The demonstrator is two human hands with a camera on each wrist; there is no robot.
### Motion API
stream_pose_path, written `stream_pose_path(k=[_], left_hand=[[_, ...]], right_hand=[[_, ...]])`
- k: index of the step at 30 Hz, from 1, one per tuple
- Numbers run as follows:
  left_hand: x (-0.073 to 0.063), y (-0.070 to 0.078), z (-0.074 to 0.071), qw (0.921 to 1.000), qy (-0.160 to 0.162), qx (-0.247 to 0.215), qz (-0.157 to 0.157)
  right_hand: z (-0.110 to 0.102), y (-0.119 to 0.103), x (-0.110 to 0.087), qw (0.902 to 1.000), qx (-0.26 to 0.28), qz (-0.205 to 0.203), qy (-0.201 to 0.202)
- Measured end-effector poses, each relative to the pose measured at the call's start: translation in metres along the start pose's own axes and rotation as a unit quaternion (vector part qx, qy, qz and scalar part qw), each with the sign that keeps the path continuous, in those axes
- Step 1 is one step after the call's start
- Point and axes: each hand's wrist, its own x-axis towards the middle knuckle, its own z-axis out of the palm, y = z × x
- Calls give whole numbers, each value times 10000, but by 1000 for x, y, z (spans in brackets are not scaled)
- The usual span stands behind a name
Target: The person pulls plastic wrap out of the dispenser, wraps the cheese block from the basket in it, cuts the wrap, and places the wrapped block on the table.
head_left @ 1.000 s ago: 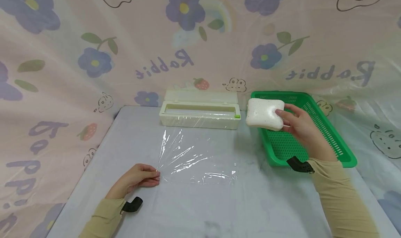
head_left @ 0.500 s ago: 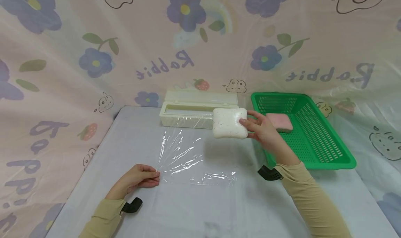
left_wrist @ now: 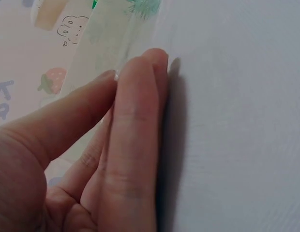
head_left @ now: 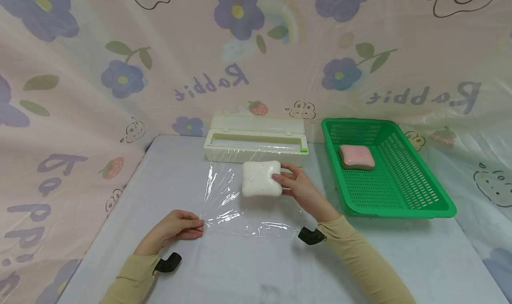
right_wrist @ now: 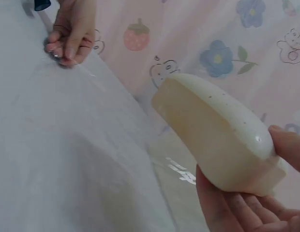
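Observation:
My right hand (head_left: 306,193) grips the right side of a white, dark-speckled, cushion-shaped block (head_left: 262,178), thumb on its top face. In the right wrist view the block (right_wrist: 222,130) shows a thick cream side and is held above the table. Under it a sheet of clear plastic wrap (head_left: 230,202) stretches forward from a cream wrap dispenser (head_left: 256,155) with its lid raised. My left hand (head_left: 176,228) pinches the wrap's near left corner between thumb and fingers. In the left wrist view the left hand's fingertips (left_wrist: 135,77) lie close to the table surface.
At the right stands a green slotted basket (head_left: 400,210) with a pink block (head_left: 357,156) at its left side. A printed curtain (head_left: 256,64) hangs behind the white table (head_left: 240,273). A green slider (head_left: 303,150) sits on the dispenser's right end.
My right hand has carried the white block left from over the basket to above the wrap, uncovering the pink block. The left hand has stayed at the wrap's corner.

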Motion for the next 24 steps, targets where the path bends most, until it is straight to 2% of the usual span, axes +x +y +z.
stream_pose_path(k=[7,24], left_hand=[[2,-2,-1,10000,30,-43,0],[1,-1,-1,10000,5,-49,9]], right_hand=[[8,27,8,9992,262,270,-121],[10,48,9,9978,435,477,-174]])
